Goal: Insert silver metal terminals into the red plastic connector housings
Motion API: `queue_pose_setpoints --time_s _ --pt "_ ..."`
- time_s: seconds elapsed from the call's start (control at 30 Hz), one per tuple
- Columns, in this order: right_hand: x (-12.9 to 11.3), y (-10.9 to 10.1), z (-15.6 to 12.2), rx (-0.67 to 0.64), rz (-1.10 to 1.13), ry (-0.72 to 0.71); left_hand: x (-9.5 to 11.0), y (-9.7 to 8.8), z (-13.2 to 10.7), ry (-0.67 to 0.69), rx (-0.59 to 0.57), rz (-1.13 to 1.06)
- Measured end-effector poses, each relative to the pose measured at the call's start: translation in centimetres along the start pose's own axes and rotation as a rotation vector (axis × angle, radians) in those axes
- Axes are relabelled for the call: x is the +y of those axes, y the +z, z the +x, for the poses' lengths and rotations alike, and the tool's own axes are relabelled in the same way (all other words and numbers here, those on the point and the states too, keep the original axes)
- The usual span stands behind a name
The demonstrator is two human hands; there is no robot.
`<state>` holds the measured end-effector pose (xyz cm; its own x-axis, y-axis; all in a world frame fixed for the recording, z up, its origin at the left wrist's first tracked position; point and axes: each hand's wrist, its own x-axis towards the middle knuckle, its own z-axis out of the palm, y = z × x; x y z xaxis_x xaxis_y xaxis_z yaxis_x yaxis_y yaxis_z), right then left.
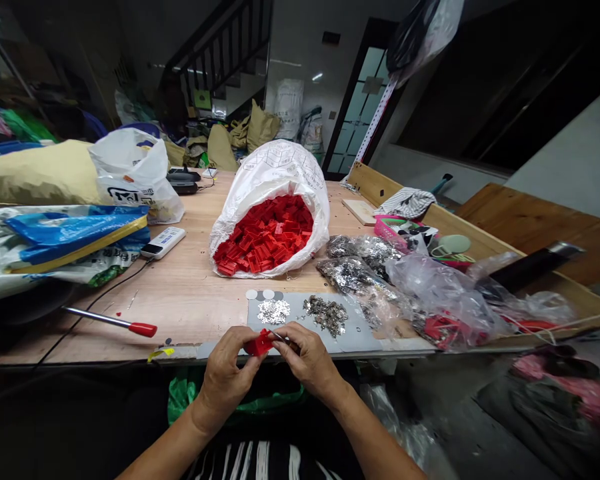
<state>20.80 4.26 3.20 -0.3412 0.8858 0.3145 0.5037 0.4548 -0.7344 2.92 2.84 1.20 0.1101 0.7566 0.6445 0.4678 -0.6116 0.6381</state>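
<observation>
My left hand [226, 375] pinches a small red plastic part [259, 344] at the table's front edge. My right hand [306, 357] is closed beside it, its fingertips pressing a thin metal piece [280, 337] against the red part. Just beyond my hands a grey mat [350, 333] carries two small heaps of metal pieces: a shiny one [273, 311] and a darker one [326, 314]. Further back a white sack [275, 175] lies on its side, its mouth full of red plastic parts [266, 235].
A red-handled screwdriver [111, 322] and a white remote [163, 242] lie on the wooden table [190, 293] at left, near blue and white bags [60, 240]. Clear bags of metal parts [375, 273] crowd the right. A green bag [185, 393] hangs below the edge.
</observation>
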Motion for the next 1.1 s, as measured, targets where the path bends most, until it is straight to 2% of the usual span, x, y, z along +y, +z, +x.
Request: queue_pose_setpoints --time_s 0.13,0.4,0.63,0.93,1.1 --pt "0.1 0.4 -0.3 0.069 0.016 0.098 0.0 -0.1 0.0 0.005 0.028 0.005" --pt "-0.4 0.8 0.1 0.102 0.100 0.280 0.2 0.1 0.0 0.052 0.053 0.045" --pt "-0.4 1.2 0.3 0.115 0.098 0.349 -0.2 0.1 -0.3 0.065 0.057 0.077" --pt "-1.7 0.6 0.5 0.045 -0.006 0.448 -0.3 0.2 -0.5 0.084 0.032 0.066" --pt "-2.0 0.1 0.8 -0.026 -0.045 0.434 -0.4 0.4 -0.7 0.078 0.007 0.031"
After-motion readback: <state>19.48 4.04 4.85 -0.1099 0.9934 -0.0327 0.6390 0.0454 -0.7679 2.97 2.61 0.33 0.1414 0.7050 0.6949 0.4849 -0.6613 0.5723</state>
